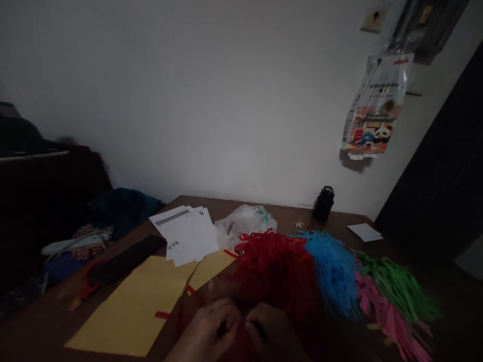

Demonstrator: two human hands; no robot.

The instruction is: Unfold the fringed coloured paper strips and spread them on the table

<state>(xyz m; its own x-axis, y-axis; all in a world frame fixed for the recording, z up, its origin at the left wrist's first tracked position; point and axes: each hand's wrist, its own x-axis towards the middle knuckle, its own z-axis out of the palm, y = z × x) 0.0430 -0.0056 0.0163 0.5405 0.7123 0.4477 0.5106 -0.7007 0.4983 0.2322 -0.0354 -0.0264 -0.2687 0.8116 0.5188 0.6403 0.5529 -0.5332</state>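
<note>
At the bottom middle, my left hand (211,324) is closed, thumb and fingers curled together in a pinch. Close beside it, my right hand (275,329) is curled the same way, its fingertips almost meeting the left ones. Dark red material shows between and below them, but the dim light hides what the fingertips grip. Just beyond the hands lies a large heap of red shredded strips (277,266). Several short red strips (162,315) lie loose to the left, near a yellow paper sheet (132,306).
Bundles of blue strips (332,274), green strips (403,286) and pink strips (388,317) lie to the right. Behind are white papers (190,234), a clear plastic bag (245,218) and a black bottle (323,203). A dark flat case (126,259) lies left. A printed bag (377,110) hangs on the wall.
</note>
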